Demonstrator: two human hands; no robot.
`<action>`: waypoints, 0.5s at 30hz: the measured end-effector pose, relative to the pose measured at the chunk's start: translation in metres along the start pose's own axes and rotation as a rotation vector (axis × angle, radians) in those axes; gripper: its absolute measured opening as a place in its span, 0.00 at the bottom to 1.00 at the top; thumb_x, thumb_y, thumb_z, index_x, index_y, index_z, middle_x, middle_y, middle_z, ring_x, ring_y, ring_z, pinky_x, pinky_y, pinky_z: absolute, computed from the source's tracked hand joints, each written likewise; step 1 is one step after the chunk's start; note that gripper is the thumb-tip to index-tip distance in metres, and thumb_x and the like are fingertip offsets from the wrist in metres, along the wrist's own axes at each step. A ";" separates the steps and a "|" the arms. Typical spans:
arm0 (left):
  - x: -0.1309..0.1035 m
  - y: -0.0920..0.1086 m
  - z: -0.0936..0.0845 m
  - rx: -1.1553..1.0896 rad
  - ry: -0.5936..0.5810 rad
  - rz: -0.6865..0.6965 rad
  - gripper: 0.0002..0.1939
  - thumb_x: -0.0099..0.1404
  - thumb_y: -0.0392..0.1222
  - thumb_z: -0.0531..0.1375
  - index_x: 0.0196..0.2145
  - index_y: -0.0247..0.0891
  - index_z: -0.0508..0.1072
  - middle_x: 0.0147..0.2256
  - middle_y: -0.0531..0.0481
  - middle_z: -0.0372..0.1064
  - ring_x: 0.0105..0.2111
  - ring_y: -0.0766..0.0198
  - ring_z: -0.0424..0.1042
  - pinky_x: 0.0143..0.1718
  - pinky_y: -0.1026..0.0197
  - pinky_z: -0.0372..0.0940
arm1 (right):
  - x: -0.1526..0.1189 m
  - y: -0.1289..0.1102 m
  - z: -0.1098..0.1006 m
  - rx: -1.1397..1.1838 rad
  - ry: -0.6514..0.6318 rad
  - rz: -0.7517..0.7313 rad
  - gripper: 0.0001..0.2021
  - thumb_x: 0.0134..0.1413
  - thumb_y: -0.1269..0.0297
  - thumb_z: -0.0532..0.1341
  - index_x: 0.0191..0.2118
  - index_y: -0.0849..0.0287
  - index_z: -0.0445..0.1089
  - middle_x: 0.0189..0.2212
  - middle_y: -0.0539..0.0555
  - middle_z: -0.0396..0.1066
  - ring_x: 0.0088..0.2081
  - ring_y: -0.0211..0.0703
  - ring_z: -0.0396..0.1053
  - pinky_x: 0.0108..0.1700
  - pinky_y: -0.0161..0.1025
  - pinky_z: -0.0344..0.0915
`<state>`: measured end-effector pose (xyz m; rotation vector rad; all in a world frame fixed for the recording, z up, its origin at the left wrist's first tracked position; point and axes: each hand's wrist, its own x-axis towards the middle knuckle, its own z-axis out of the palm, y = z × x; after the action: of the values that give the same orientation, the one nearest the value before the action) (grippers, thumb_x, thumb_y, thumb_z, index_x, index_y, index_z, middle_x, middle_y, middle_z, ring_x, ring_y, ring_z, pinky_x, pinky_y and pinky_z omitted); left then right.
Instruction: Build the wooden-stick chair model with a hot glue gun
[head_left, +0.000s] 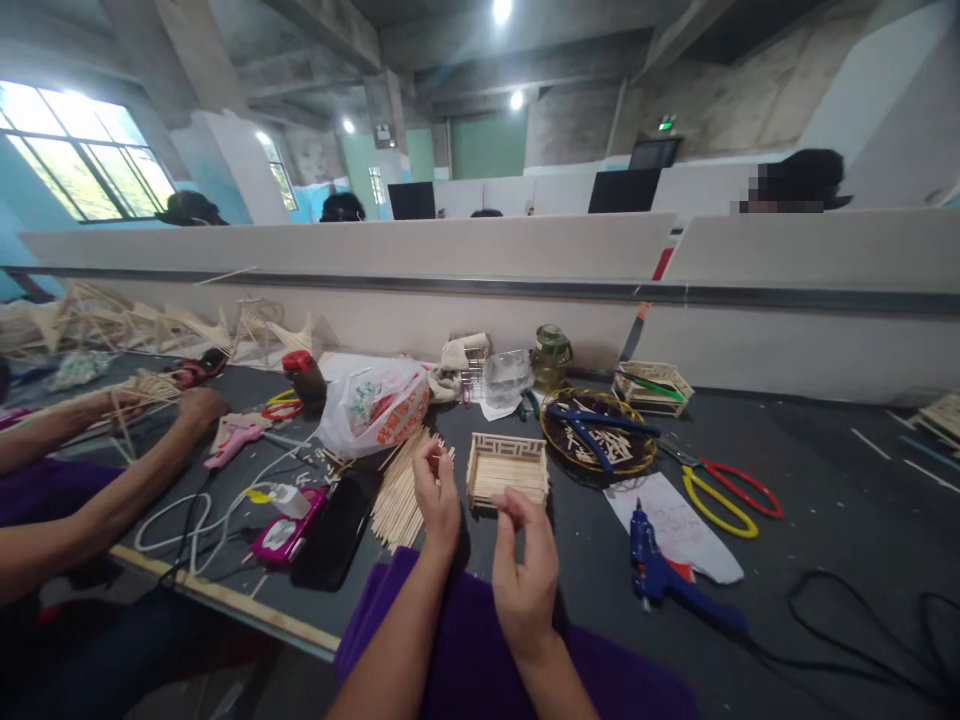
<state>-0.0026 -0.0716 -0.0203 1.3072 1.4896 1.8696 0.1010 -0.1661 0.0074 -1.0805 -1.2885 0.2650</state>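
Note:
In front of me stands a small tray-like frame of thin wooden sticks (pixel 508 466), with a slatted floor and latticed rails. My left hand (pixel 438 500) is raised just left of it, over a bundle of loose sticks (pixel 397 505). Its fingers are bent together at the tips; anything between them is too small to make out. My right hand (pixel 527 565) is at the frame's near right edge, thumb and fingers curled close together. Whether it touches the frame or pinches a small piece I cannot tell.
At right lie a blue glue gun (pixel 660 570), paper (pixel 675 525), scissors (pixel 724 495) and a round basket (pixel 559 455) with stick pieces. Left are a phone (pixel 334 530), a plastic bag (pixel 375 405), cables and a co-worker's arms (pixel 142 480). A partition (pixel 450 325) runs behind.

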 end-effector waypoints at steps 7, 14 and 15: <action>0.002 0.000 0.009 -0.173 0.042 -0.179 0.20 0.65 0.56 0.56 0.47 0.39 0.67 0.41 0.45 0.68 0.37 0.61 0.69 0.39 0.59 0.64 | 0.035 -0.015 0.029 0.027 -0.230 -0.159 0.14 0.64 0.74 0.50 0.47 0.58 0.70 0.37 0.55 0.76 0.39 0.39 0.75 0.41 0.35 0.71; -0.013 0.001 0.002 -0.356 0.091 -0.487 0.24 0.61 0.63 0.57 0.44 0.41 0.68 0.43 0.46 0.68 0.45 0.57 0.70 0.47 0.57 0.64 | 0.034 -0.004 0.054 -0.088 -0.173 -0.213 0.13 0.64 0.71 0.52 0.46 0.58 0.72 0.28 0.51 0.76 0.28 0.37 0.75 0.33 0.31 0.70; -0.017 0.001 -0.001 -0.317 0.087 -0.508 0.25 0.62 0.63 0.56 0.45 0.41 0.68 0.45 0.45 0.68 0.49 0.56 0.69 0.50 0.57 0.62 | 0.030 -0.002 0.053 -0.105 -0.162 -0.207 0.12 0.63 0.71 0.53 0.46 0.57 0.72 0.27 0.51 0.76 0.28 0.37 0.75 0.34 0.31 0.70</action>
<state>0.0049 -0.0851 -0.0264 0.6363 1.3360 1.7396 0.0645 -0.1198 0.0230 -1.0206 -1.5624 0.1317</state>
